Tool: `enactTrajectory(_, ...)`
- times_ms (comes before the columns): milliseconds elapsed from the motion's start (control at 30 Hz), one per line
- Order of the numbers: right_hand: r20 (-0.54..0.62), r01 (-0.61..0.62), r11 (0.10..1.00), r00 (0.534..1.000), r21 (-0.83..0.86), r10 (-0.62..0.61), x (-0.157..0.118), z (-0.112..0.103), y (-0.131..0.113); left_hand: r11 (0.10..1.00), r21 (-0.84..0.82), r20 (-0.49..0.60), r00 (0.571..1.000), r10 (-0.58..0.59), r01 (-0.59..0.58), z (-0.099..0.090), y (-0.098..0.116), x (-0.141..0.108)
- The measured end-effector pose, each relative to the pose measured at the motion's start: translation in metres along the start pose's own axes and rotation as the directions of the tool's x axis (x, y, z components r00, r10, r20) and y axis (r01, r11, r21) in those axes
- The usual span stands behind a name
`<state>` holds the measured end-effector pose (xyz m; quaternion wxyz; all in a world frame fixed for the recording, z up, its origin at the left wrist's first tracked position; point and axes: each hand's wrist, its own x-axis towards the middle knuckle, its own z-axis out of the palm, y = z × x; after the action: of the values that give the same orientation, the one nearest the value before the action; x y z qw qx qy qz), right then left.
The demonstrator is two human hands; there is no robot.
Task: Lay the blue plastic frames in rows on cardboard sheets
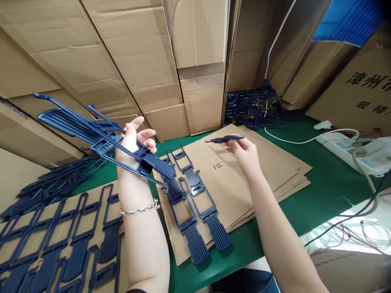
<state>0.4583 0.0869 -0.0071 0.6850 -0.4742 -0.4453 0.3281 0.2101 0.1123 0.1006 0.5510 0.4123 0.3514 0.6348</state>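
Note:
My left hand is raised at the left, with dark blue plastic frames in its hold. They have ribbed, paddle-like ends and slant across my wrist; some of the fingers show past them, and the exact grip is partly hidden. Over the cardboard, my right hand pinches another dark blue plastic piece, seen nearly edge-on. Between the hands, two rows of similar ribbed frames lie on the flat cardboard sheets, which are marked FSC.
More frames lie in rows on cardboard at the lower left. Dark blue piles sit at the left and back. Cardboard boxes wall the green table. A white power strip and loose wires are at the right.

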Motion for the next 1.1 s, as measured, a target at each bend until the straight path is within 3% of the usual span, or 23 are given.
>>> enactTrajectory(133, 0.133, -0.142, 0.967, 0.976, -0.213, 0.173, 0.001, 0.001, 0.008, 0.997, 0.002, -0.021, 0.997, 0.074, -0.074, 0.004, -0.001, -0.002)
enactTrajectory(267, 0.279, -0.334, 0.843, 0.837, -0.421, 0.471, 0.001, -0.012, 0.014, 0.997, 0.008, -0.038, 0.996, 0.076, -0.076, 0.005, -0.003, -0.002)
enactTrajectory(367, 0.257, -0.350, 0.768, 0.799, -0.536, 0.543, 0.000, -0.020, 0.017, 0.998, 0.023, -0.031, 0.998, 0.059, -0.059, 0.004, -0.004, -0.001)
enactTrajectory(433, 0.207, -0.322, 0.706, 0.808, -0.631, 0.552, 0.000, -0.024, 0.016, 0.998, 0.053, -0.024, 0.999, 0.038, -0.037, 0.004, -0.004, -0.002)
enactTrajectory(567, 0.069, -0.231, 0.534, 0.873, -0.813, 0.482, 0.001, -0.025, 0.010, 0.993, 0.121, -0.033, 0.999, 0.007, -0.003, 0.003, -0.003, -0.002)
enactTrajectory(767, -0.046, -0.174, 0.346, 0.936, -0.922, 0.348, -0.007, -0.009, 0.005, 0.992, 0.129, -0.064, 0.998, 0.015, -0.007, 0.001, -0.003, -0.001)
enactTrajectory(900, 0.003, -0.080, 0.314, 0.967, -0.946, 0.254, -0.012, -0.001, 0.015, 0.993, 0.120, -0.030, 0.999, 0.013, -0.009, -0.003, -0.002, -0.001)
enactTrajectory(1100, 0.143, -0.004, 0.406, 0.933, -0.914, 0.331, -0.014, 0.002, 0.031, 0.995, 0.097, 0.031, 0.999, 0.034, -0.037, -0.007, -0.004, -0.001)
